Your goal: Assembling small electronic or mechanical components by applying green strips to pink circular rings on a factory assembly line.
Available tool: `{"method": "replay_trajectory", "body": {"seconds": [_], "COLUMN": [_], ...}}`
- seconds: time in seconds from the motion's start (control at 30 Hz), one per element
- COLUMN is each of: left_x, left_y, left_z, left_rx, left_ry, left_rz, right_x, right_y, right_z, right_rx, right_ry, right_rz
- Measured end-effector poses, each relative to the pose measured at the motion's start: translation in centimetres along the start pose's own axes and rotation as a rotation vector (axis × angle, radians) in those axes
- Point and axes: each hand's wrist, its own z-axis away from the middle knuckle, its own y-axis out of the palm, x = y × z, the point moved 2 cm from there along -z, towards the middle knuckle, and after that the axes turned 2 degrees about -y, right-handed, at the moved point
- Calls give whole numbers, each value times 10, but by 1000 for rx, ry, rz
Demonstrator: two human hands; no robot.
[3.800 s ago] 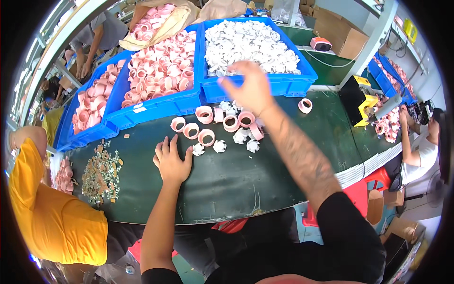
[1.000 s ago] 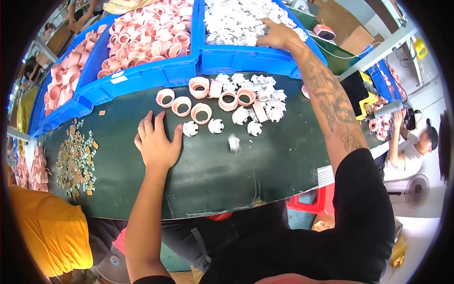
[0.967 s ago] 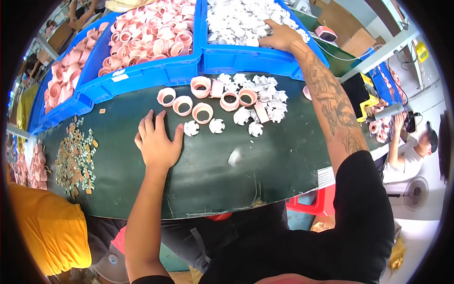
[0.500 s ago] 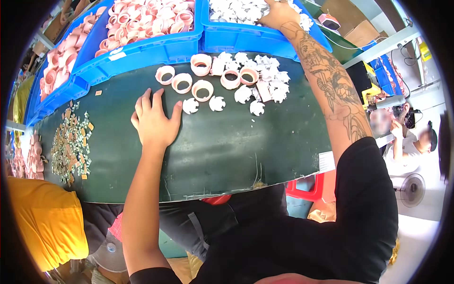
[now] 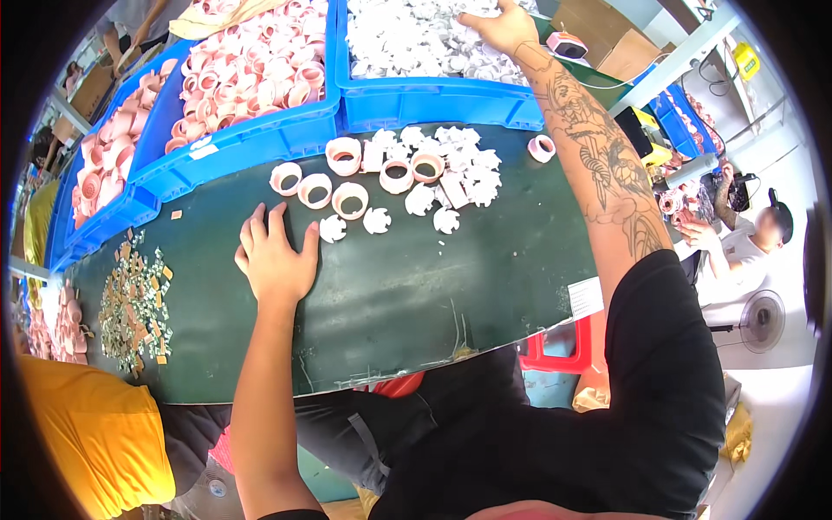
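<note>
Left hand (image 5: 273, 256) flat on the green table (image 5: 416, 295), palm down, fingers spread, holding nothing. Pink rings (image 5: 347, 178) and loose white parts (image 5: 451, 173) sit on the table at its 1–2 o'clock; nearest white piece just beside the thumb.

Right hand (image 5: 498, 24) reaches to 12 o'clock into the blue bin (image 5: 433, 100) of white parts, fingers curled down in the pile; can't tell if it's gripping any. One pink ring (image 5: 542, 148) lies alone beside the right forearm.

Second bin (image 5: 234, 147) at 11 o'clock is full of pink rings. Scrap bits (image 5: 130, 303) heaped at 9 o'clock of the left hand. Person in yellow (image 5: 95, 433) at 7 o'clock.
</note>
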Motion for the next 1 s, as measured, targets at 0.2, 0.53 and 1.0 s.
{"method": "replay_trajectory", "body": {"seconds": [0.2, 0.53, 1.0], "left_x": [-8, -9, 11], "left_y": [3, -1, 3], "left_z": [-5, -3, 0], "left_rx": [-18, 11, -153], "left_ry": [18, -25, 61], "left_rz": [30, 5, 50], "right_x": [-13, -21, 27], "right_y": [-29, 16, 19], "right_z": [16, 164, 134], "right_rx": [141, 173, 867], "right_ry": [-522, -252, -293], "right_rz": [-468, 100, 222]}}
